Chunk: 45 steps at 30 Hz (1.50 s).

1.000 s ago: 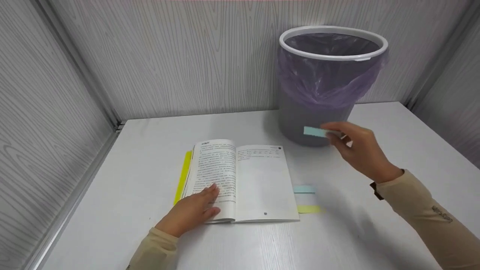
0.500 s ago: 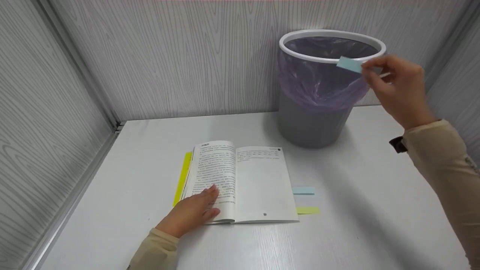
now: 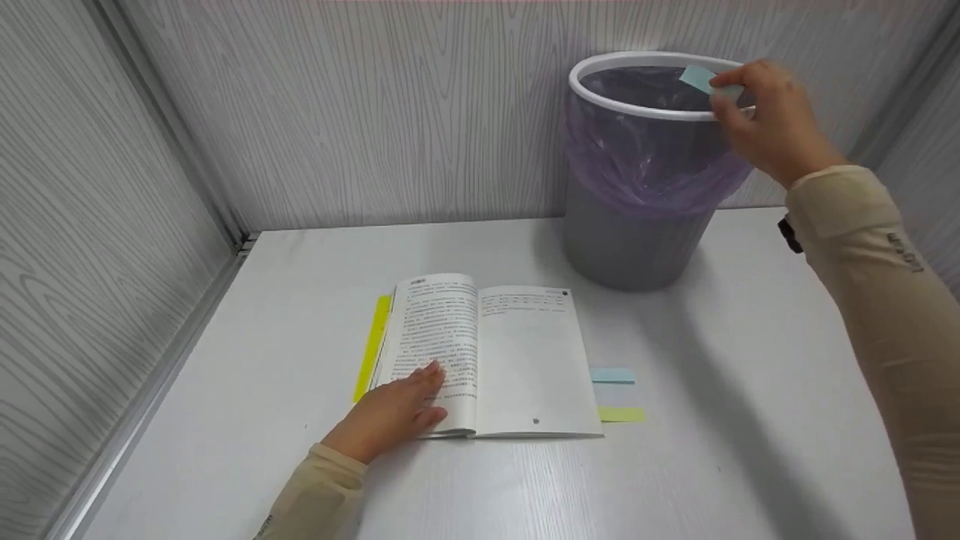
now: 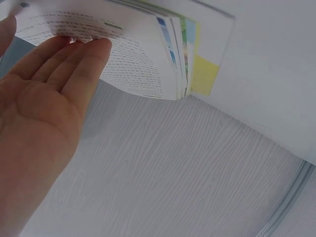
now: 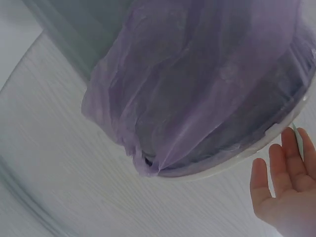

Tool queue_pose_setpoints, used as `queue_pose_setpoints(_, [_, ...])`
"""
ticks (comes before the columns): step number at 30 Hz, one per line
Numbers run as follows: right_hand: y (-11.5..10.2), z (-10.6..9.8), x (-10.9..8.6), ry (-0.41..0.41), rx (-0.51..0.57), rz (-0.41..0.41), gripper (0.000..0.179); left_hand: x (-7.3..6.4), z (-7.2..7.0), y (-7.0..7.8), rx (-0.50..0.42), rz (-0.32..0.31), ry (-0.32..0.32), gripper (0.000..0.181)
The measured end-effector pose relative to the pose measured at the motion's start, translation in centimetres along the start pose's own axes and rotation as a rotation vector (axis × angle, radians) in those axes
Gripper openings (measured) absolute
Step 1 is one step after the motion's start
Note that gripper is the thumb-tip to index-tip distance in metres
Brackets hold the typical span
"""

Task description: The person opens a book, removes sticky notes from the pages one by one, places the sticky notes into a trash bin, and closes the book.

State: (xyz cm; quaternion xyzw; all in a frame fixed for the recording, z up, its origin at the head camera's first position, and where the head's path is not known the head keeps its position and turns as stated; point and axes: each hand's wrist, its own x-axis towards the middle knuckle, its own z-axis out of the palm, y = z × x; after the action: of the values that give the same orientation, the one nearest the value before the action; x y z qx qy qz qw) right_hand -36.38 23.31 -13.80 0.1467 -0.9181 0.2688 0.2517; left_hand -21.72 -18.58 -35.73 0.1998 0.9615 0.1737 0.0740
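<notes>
The right hand (image 3: 780, 124) pinches a pale blue rectangular paper strip (image 3: 696, 79) between thumb and fingers; the head view shows the strip across the mouth of a gray round plastic bin (image 3: 630, 255) with a white rim (image 3: 637, 112) and translucent purple plastic liner (image 3: 645, 176). The left hand (image 3: 394, 412), fingers straight and side by side, rests on the left page of a white-paged paperback book (image 3: 529, 360) on the white tabletop (image 3: 525, 495). Dense lines of print fill that page, too small to read; the right page has a few lines on top and a dark round mark in its upper corner. A light blue tab (image 3: 613, 375) and yellow-green tab (image 3: 622, 415) protrude from its right edge. Dark lettering on the beige right sleeve (image 3: 862, 225) is illegible.
</notes>
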Motion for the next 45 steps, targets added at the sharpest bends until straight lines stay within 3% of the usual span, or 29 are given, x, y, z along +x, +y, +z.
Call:
queue_pose_setpoints(7, [0.6, 0.6, 0.5, -0.122, -0.183, -0.117, 0.047, 0.0, 0.1, 0.1, 0.000, -0.003, 0.001, 0.059])
queue_pose_setpoints(14, [0.5, 1.0, 0.6, -0.165, -0.157, -0.115, 0.059, -0.1, 0.0, 0.1, -0.023, -0.011, -0.003, 0.059])
queue_pose_setpoints(17, [0.5, 1.0, 0.1, -0.097, -0.107, -0.137, 0.058, -0.1, 0.1, 0.2, -0.021, -0.014, -0.007, 0.059])
queue_pose_setpoints(21, [-0.2, 1.0, -1.4, 0.112, -0.003, -0.232, 0.046, -0.1, 0.1, 0.2, -0.022, -0.011, -0.011, 0.059])
queue_pose_setpoints(24, [-1.8, 1.2, -3.6, 0.273, 0.081, -0.317, 0.034, -0.3, 0.2, 0.2, -0.022, -0.001, -0.012, 0.059])
queue_pose_setpoints(27, [-3.9, 1.8, -7.0, 0.316, 0.221, -0.353, 0.026, -0.6, 0.1, 0.2, -0.014, 0.009, -0.007, 0.058])
queue_pose_setpoints(28, [-4.5, 2.1, -8.3, 0.286, 0.311, -0.354, 0.025, -0.7, 0.0, 0.2, -0.010, 0.013, -0.004, 0.058])
queue_pose_setpoints(30, [-5.5, 2.8, -10.7, 0.119, 0.553, -0.288, 0.025, -0.9, -0.1, 0.1, 0.003, 0.016, -0.002, 0.058])
queue_pose_setpoints(32, [-6.0, 3.7, -12.8, -0.125, 0.802, -0.144, 0.030, -1.1, -0.4, 0.0, 0.017, 0.015, -0.001, 0.058])
queue_pose_setpoints(34, [-5.9, 5.0, -14.2, -0.381, 0.987, 0.062, 0.037, -1.1, -0.6, -0.1, 0.031, 0.006, 0.002, 0.059])
queue_pose_setpoints(37, [-5.2, 7.7, -15.4, -0.694, 1.023, 0.317, 0.048, -1.2, -0.9, -0.2, 0.042, -0.024, 0.003, 0.060])
queue_pose_setpoints(39, [-4.7, 9.6, -15.9, -0.810, 0.999, 0.440, 0.053, -1.3, -0.8, -0.2, 0.045, -0.038, 0.004, 0.060])
queue_pose_setpoints(41, [-4.3, 11.2, -16.4, -0.864, 0.976, 0.533, 0.057, -1.3, -0.7, -0.2, 0.043, -0.043, -0.001, 0.060])
queue_pose_setpoints(45, [-3.8, 13.3, -17.2, -0.869, 0.950, 0.657, 0.063, -1.2, -0.3, -0.1, 0.041, -0.036, -0.011, 0.060])
